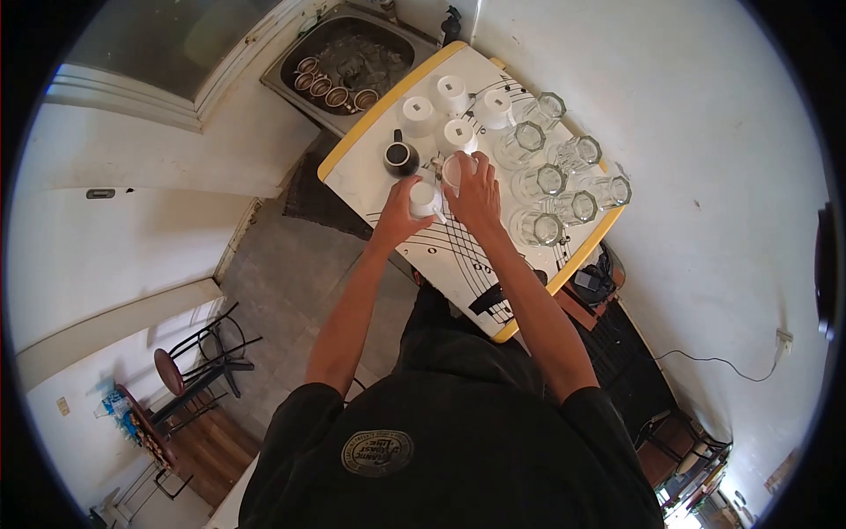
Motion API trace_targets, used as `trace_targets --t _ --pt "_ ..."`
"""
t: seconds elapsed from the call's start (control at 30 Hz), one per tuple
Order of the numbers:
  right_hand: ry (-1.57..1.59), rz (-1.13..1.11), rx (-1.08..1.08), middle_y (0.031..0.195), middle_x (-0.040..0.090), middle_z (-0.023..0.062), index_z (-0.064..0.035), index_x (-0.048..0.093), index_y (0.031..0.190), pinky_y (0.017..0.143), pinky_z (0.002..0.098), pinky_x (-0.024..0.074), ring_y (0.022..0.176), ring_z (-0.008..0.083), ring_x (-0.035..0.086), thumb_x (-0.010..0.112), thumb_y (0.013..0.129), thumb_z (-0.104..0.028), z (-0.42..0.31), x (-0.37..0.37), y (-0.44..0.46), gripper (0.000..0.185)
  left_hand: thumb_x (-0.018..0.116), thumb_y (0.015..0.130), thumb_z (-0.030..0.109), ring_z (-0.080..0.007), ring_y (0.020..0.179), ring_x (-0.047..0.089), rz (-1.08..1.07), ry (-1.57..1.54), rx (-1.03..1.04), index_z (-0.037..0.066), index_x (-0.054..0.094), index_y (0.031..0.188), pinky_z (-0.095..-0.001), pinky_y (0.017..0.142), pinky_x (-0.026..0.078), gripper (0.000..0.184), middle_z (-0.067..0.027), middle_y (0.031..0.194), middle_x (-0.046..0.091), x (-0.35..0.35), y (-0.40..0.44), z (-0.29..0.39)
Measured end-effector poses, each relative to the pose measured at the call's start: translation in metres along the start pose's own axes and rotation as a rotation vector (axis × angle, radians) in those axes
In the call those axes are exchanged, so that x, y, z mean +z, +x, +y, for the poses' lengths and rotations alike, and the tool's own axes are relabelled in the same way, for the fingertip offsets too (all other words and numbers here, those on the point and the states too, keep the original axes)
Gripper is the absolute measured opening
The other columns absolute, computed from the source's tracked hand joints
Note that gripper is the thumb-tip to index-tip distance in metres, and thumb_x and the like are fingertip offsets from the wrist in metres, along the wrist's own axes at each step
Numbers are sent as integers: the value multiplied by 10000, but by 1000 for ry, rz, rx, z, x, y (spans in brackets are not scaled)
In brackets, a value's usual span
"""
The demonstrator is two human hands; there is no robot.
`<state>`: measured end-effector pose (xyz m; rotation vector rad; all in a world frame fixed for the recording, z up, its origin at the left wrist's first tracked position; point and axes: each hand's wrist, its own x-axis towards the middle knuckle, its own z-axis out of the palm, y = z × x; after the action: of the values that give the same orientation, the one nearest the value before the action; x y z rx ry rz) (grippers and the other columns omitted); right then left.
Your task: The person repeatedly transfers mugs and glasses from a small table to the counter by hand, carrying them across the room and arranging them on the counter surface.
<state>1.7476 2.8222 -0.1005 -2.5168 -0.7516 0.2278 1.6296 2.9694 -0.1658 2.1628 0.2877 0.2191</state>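
Observation:
My left hand (399, 217) is wrapped round the side of a white cup (424, 197), which stands upside down at the table's near left part. Beside it, my right hand (477, 196) reaches over another white cup (454, 169), its fingers curled on the rim and side. Just beyond my hands is a black mug (401, 157). Several white cups, one of them the nearest (458, 135), rest bottom up behind it. To the right of my right hand are rows of clear glasses (538, 182), also turned over.
The table (458, 242) has a yellow edge and music-note print. A metal sink (295, 53) at its far left holds several small brown-rimmed cups (337, 96) and water. A dark bottle (452, 25) stands behind. White walls flank the table; a chair (204, 357) is lower left.

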Motion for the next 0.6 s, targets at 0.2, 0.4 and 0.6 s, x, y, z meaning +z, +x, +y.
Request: trace_targets --t 0.2,0.4,0.6 --pt "37 -59 48 1351 460 191 -139 384 1475 950 498 512 1218 389 546 812 788 -230 14 15 7 815 875 679 136 -353 1313 501 -76 -20 -14 49 408 1424 -419 1107 419 884 -168 1396 506 -4 6 2" --pt "114 -33 67 1275 493 199 -125 391 1469 870 513 548 1102 436 616 836 757 -219 19 18 9 845 851 697 103 -378 1312 481 -110 52 72 72 428 1396 -446 1096 439 818 -172 1416 476 -7 9 4" --pt "191 11 84 1199 544 201 -116 423 1436 854 507 556 1064 431 637 837 741 -191 20 14 6 812 828 720 76 -365 1357 446 -153 151 131 78 436 1409 -443 1105 427 793 -165 1442 461 -13 13 12"
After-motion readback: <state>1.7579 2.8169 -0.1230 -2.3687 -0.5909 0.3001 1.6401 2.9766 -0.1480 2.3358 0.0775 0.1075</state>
